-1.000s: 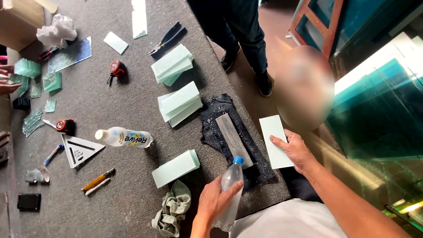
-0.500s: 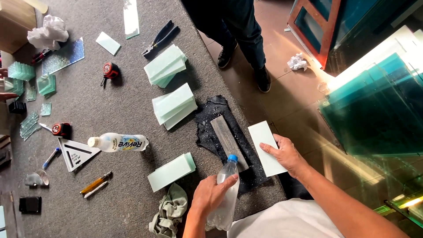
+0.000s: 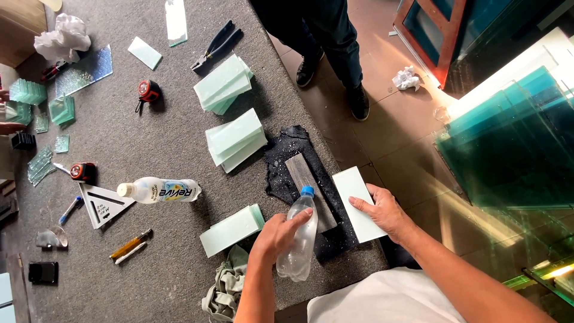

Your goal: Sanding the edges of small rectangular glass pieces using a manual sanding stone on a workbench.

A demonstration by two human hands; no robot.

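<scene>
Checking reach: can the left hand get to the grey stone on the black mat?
Probably yes. The left hand holds a clear bottle right beside the stone, with nothing between; but the hand is occupied.

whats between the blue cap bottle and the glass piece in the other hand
In the head view, a grey sharpening stone on a wet black mat lies between the bottle and the glass piece.

grey carpeted table (image 3: 149, 137), sunlit tiled floor (image 3: 394, 125)

Two bare forearms, no sleeves — white shirt at the lower edge, no gloves, rings or watch
</scene>
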